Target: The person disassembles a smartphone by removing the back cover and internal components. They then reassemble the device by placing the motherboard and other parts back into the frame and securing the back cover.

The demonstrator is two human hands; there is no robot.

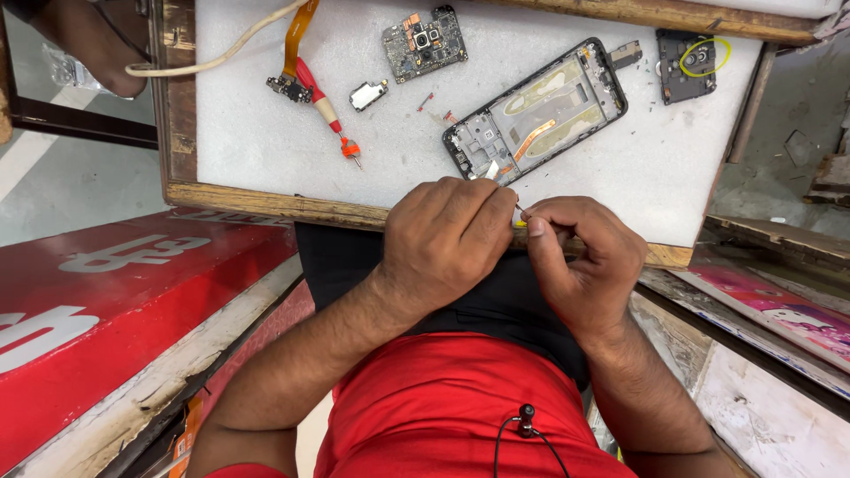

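With the black opened phone frame [535,110] stripped beside its green circuit board [424,43], my left hand [445,237] curls shut and my right hand [580,252] pinches a thin metal pin [519,208]; reassembly remains.

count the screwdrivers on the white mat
1: a red-handled screwdriver at the mat's left side. Another tool may be hidden in the hands.

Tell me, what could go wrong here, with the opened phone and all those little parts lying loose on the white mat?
The left hand and right hand pinch something tiny at the table edge; it could drop into the lap. Loose parts, such as the circuit board and small module, might get knocked or mixed up. The screwdriver could roll into the opened phone frame.
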